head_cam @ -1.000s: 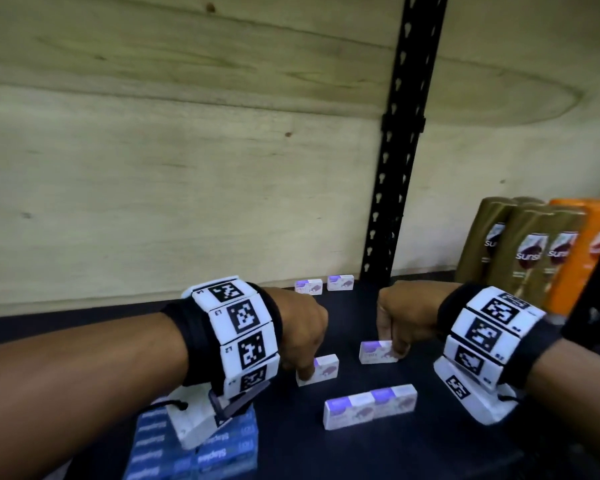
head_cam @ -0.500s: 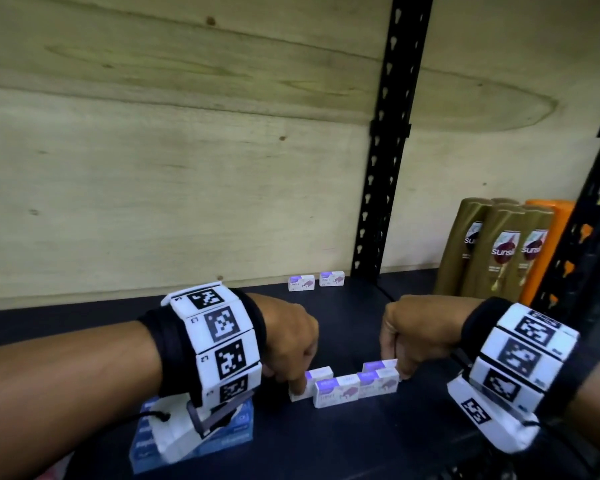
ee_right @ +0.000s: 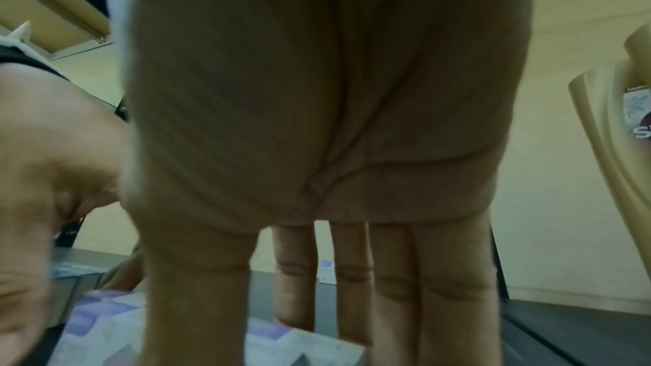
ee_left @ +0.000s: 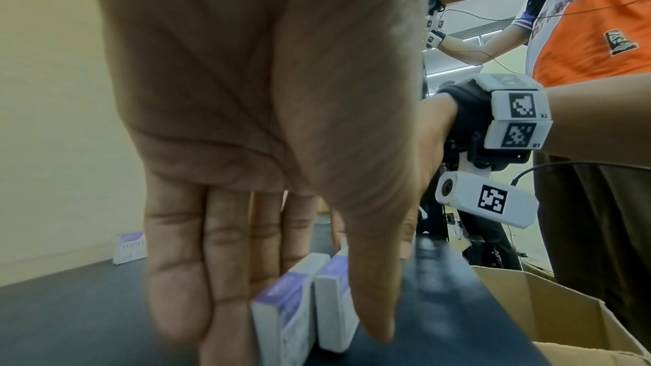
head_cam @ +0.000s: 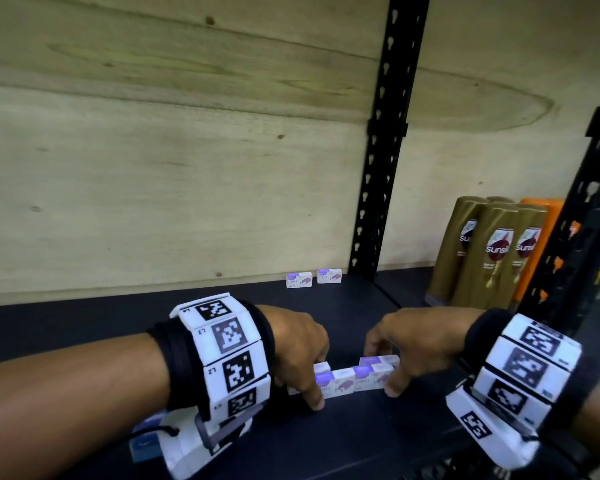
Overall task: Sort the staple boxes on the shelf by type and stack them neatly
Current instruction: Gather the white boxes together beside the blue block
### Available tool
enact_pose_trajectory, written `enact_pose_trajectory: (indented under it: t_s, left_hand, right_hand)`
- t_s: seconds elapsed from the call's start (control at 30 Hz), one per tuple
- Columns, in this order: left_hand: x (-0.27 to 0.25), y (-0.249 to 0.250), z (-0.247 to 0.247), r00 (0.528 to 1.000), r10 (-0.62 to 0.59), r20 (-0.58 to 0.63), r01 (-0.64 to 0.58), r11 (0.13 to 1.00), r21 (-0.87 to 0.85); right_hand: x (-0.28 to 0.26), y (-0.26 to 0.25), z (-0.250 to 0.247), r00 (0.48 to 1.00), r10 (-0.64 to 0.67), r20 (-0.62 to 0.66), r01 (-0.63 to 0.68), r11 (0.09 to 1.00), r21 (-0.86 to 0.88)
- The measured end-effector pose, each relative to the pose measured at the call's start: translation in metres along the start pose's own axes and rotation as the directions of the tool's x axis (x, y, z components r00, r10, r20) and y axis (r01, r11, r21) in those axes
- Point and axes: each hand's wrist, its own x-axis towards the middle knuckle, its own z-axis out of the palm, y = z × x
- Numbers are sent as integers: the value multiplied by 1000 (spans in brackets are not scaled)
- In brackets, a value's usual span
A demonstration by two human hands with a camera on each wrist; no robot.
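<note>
Several small white-and-purple staple boxes lie bunched in two short rows near the front of the dark shelf. My left hand pinches the left end of the bunch, thumb in front and fingers behind. In the left wrist view, two boxes stand between its fingers and thumb. My right hand pinches the right end the same way, and the boxes run under it in the right wrist view. Two more purple boxes stand at the back wall. A stack of blue staple boxes sits under my left wrist.
Gold shampoo bottles and an orange bottle stand at the right rear. A black shelf upright rises behind the boxes, another at the far right. An open cardboard box sits below the shelf's front edge. Another person in an orange shirt stands nearby.
Each hand slid a loose purple box toward the pair near the shelf front. The boxes now form one tight bunch, with both hands pinching its ends.
</note>
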Motion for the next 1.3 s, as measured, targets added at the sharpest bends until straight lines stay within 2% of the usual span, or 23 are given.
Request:
enact_pose_trajectory:
  t_s: [0.33, 0.67, 0.93, 1.1, 1.23, 1.3]
  left_hand:
    - [7, 14, -1, 994, 57, -88, -55, 998, 25]
    - [6, 20, -2, 990, 75, -116, -67, 995, 69]
    - [1, 16, -4, 997, 44, -69, -41, 998, 44]
    - [-3, -2, -16, 999, 31, -21, -31, 999, -29]
    - [-2, -22, -31, 1000, -7, 23, 9, 998, -56]
    - [2, -30, -38, 1000, -31, -4, 31, 998, -51]
  right_hand:
    - [3, -3, 2, 998, -63, -23, 63, 998, 0]
    - [5, -6, 3, 994, -100, -44, 99, 995, -17]
    - [4, -7, 0, 999, -54, -3, 54, 998, 19]
    - [0, -1, -13, 999, -39, 11, 37, 989, 146]
    - [6, 9, -30, 999, 13, -49, -5, 986, 166]
    - [15, 15, -39, 994, 50, -95, -36, 989, 146]
